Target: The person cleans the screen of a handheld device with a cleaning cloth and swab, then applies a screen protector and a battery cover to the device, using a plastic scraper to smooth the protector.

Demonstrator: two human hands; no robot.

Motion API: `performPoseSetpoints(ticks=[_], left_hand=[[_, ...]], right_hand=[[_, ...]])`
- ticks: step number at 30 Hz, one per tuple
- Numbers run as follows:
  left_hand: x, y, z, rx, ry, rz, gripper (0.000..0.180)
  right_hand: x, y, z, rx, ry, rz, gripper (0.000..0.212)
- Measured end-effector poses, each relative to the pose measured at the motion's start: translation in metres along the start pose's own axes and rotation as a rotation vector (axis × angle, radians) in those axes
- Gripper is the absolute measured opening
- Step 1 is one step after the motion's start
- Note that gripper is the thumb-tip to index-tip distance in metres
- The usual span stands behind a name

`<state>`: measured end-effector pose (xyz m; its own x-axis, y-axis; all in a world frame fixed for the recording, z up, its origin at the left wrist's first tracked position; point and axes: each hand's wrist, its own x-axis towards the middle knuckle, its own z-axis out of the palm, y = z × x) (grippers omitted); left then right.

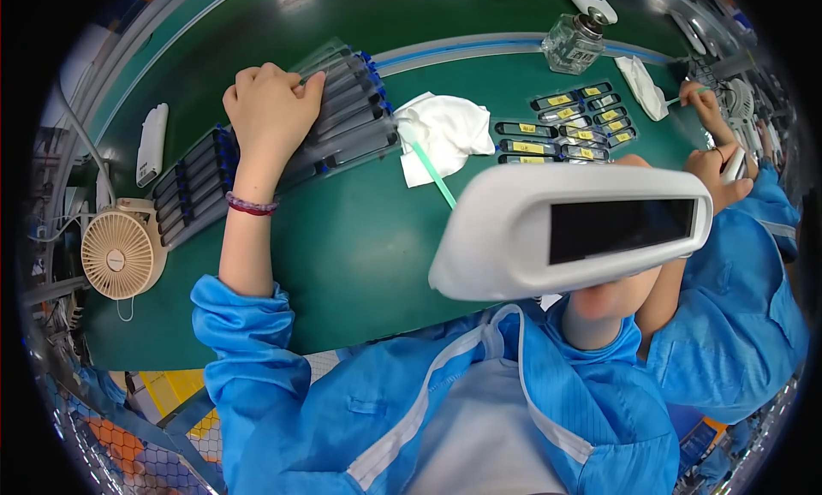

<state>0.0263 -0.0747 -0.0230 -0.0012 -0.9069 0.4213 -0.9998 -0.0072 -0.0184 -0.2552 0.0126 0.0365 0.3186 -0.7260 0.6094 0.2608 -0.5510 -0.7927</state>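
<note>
Green bench [360, 264]: grey strips [351, 110] side by side at upper left; cloth [458, 122] and green stick [434, 174] to their right.
Left hand [274, 110]: half-curled over the strips, thumb apart from fingers; cannot tell whether I pinch one.
Right hand [625, 291]: closed round the white shell [497, 229], mostly hidden behind it; shell raised before my chest, dark window [621, 229] facing me.
Slip risk: shell looks smooth and hangs in one hand; a slack grip could drop it, I judge.
Knock risk: neighbour's sleeve [719, 298] is near on my right; swinging outward could bump it.
Skew risk: strips look loose; uneven pressing could push the row askew.
Smudge risk: a stray finger could mark the window.
Yellow labels [528, 148]: on small dark pieces [514, 128]; markings there, too small to read.
Fan [116, 259]: something on the hub, illegible.
Brands: none I can make out.
</note>
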Motion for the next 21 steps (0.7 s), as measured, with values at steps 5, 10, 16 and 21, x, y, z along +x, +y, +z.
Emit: performPoseSetpoints(ticks=[5, 10, 16, 21], left_hand=[[-0.008, 0.001, -0.008, 0.036, 0.142, -0.128, 0.031], [-0.037, 0.035, -0.065, -1.123, 0.115, 0.154, 0.047], [-0.125, 0.044, -0.084, -1.522, -0.023, 0.051, 0.067], [-0.201, 0.01, -0.051, -1.421, 0.463, -0.414, 0.068]], right_hand=[[0.002, 0.003, 0.017, 0.308, 0.125, 0.032, 0.057], [0.0, 0.008, 0.018, 0.238, 0.149, 0.063, 0.052], [0.01, 0.031, 0.036, -0.397, -0.172, -0.082, 0.055], [0.0, 0.069, 0.039, -1.318, -0.339, 0.181, 0.022]])
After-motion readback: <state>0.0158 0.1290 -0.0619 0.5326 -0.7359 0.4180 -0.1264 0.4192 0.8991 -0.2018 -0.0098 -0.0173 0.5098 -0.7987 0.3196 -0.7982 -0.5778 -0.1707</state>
